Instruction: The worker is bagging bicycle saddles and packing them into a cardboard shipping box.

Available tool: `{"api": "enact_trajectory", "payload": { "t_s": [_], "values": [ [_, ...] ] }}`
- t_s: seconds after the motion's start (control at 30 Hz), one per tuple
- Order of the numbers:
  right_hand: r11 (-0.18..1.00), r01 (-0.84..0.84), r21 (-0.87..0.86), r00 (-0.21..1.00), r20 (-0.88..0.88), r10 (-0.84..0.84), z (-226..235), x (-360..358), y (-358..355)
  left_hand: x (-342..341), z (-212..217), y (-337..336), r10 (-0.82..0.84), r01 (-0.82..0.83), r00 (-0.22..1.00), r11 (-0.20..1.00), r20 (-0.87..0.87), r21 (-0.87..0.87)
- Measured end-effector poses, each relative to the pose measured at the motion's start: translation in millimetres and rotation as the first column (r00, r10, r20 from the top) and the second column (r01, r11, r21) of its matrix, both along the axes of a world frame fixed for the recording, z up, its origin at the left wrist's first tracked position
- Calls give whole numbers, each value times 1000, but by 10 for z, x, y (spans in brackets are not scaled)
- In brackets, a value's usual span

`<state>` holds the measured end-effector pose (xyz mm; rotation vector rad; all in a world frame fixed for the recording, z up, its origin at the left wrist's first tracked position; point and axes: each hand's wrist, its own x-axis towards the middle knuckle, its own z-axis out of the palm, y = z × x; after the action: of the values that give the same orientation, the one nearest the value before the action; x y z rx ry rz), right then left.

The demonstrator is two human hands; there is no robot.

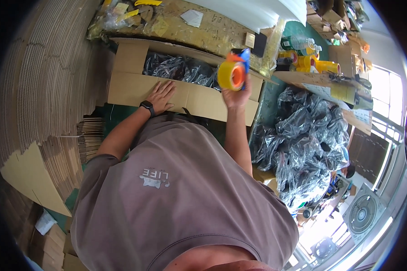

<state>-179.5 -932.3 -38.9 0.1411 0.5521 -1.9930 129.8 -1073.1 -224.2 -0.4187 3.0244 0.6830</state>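
Observation:
A long cardboard box [130,90] lies in front of me at the workbench. Dark items in clear plastic bags [181,67] show through the gap in its top. My left hand [162,95] rests flat on the near flap, fingers stretched out, with a dark watch on the wrist. In my right hand [238,95] is a tape dispenser [245,61], blue and orange, carrying a wide roll of yellow tape [226,75]. It is held up over the right part of the box. The fingers round its handle are partly hidden.
Tall stacks of flat cardboard [45,81] stand at the left. On the right is a large heap of plastic-bagged dark items [298,131]. Beyond the box, the worn bench [167,29] holds a paper slip [192,18] and a dark phone-like slab [259,44]. Yellow tape rolls [306,62] sit far right.

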Motion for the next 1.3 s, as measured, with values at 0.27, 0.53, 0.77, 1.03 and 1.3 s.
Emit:
{"api": "enact_trajectory", "payload": {
  "t_s": [0.27, 0.53, 0.77, 1.03, 1.3],
  "values": [
    [949, 262, 175, 917, -351, -189, -612, -697, -137, -220, 378, -138, -49, 50, 999, 996, -20, 80],
    [945, 216, 244, 971, 45, -234, -1466, 14, 615, -673, 459, -334, -64, 64, 998, 996, -2, 67],
    [930, 362, 59, 885, 292, -363, -1711, -101, 799, -1711, 363, -1025, -86, 94, 995, 982, 57, -161],
    [895, 446, 10, 809, 423, -408, -1470, -108, 661, -2001, 411, -891, -179, 158, 958, 981, 222, 110],
    [912, 407, 51, 847, 351, -398, -1583, -70, 764, -2779, 678, 195, 158, 102, 919, 789, -360, 606]
  ]
}}
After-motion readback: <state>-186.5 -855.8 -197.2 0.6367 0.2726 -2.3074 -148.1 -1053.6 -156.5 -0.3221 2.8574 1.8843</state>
